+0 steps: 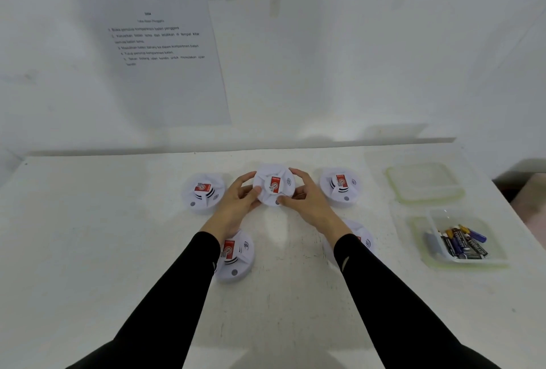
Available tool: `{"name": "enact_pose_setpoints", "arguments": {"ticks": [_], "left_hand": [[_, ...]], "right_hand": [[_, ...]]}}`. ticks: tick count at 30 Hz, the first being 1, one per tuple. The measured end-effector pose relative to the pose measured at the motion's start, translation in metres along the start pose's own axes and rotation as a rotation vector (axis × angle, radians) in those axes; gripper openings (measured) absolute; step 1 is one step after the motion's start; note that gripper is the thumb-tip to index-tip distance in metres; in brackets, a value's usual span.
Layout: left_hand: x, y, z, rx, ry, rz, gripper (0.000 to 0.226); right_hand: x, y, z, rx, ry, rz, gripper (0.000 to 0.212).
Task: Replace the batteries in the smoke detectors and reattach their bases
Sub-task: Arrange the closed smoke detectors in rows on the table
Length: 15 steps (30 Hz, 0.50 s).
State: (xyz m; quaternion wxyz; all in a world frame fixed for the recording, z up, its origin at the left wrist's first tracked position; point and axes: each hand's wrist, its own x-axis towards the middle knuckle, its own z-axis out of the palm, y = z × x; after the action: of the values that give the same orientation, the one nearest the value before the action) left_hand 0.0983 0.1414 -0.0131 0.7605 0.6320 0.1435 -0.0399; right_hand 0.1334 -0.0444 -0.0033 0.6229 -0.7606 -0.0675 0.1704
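Five smoke detectors on the worktop (88,235), correct?

Correct. All units are white and round, each with a red label on the upward face. Back row: left detector (203,193), centre detector (273,185), right detector (339,187). Front row: near-left detector (235,253), partly under the left forearm; near-right detector (365,238), mostly hidden behind the right forearm.

State of the hands?

The left hand (236,200) grips the centre detector at its left rim, fingers curled over the far edge, thumb on the face. The right hand (307,200) grips the right rim in the mirrored manner. Both forearms are in black sleeves. Whether the unit rests on the worktop or is raised off it cannot be determined.

Location of the batteries (461,243)?

They lie loose in a clear plastic container (419,232) at the right side of the worktop, well apart from the detectors. A clear lid (425,182) lies flat just behind the container.

Anything on the wall?

A printed instruction sheet (165,58) hangs on the white wall behind the worktop, above and left of the detectors. Its text is too blurred to read reliably.
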Motion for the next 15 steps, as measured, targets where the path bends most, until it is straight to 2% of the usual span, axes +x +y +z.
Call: {"name": "enact_pose_setpoints", "arguments": {"ticks": [15], "left_hand": [[-0.0039, 0.0039, 0.004, -0.061, -0.004, 0.004, 0.039]], "right_hand": [[0.001, 0.003, 0.0, 0.032, -0.005, -0.003, 0.069]]}}
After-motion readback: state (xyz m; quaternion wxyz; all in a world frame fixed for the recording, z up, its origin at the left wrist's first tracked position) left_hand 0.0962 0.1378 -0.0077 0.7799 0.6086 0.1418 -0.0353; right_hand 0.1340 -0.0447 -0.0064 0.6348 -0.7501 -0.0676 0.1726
